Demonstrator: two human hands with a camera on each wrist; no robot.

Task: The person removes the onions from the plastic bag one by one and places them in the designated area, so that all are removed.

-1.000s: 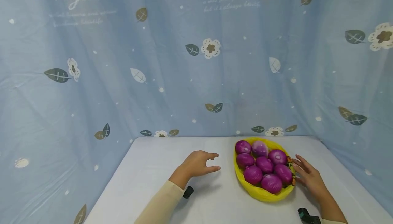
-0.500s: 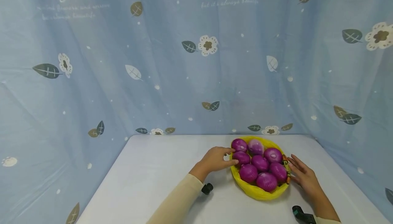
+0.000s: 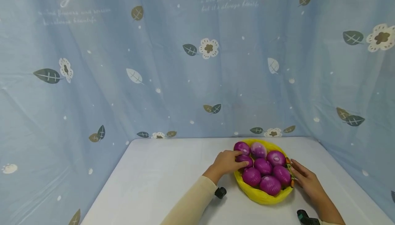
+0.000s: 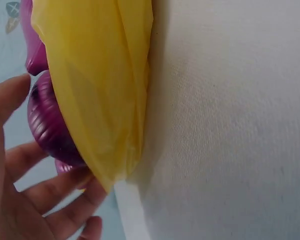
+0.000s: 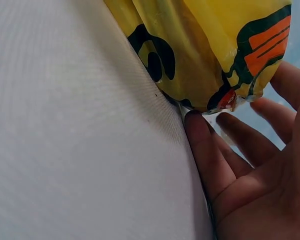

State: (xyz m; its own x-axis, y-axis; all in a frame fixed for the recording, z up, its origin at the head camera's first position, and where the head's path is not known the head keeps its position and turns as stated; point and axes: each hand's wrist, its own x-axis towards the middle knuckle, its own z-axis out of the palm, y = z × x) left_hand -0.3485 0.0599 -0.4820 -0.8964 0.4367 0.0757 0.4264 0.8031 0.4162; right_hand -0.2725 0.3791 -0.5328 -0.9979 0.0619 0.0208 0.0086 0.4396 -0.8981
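Note:
Several purple-red onions (image 3: 262,166) sit together in a yellow plastic bag (image 3: 259,197), whose rim stands open like a shallow bowl on the white table. My left hand (image 3: 226,162) reaches over the left rim, thumb and fingers about one red onion (image 3: 245,161). In the left wrist view the thumb is by this onion (image 4: 47,120)'s upper end, with fingers behind it and some at the bag's edge. At the opposite side, my right hand (image 3: 309,181) has its fingers extended against the bag's printed side (image 5: 210,55); it holds nothing.
The white table (image 3: 154,177) stretches left and in front of the bag. A blue curtain (image 3: 166,63) with leaf and flower prints hangs along its back and sides. Dark wrist-worn devices show below the left hand (image 3: 220,193) and the right hand (image 3: 305,216).
My left hand has moved right from beside the bag, over its rim and onto an onion. The right hand stays by the bag's right side. The head view has shifted slightly.

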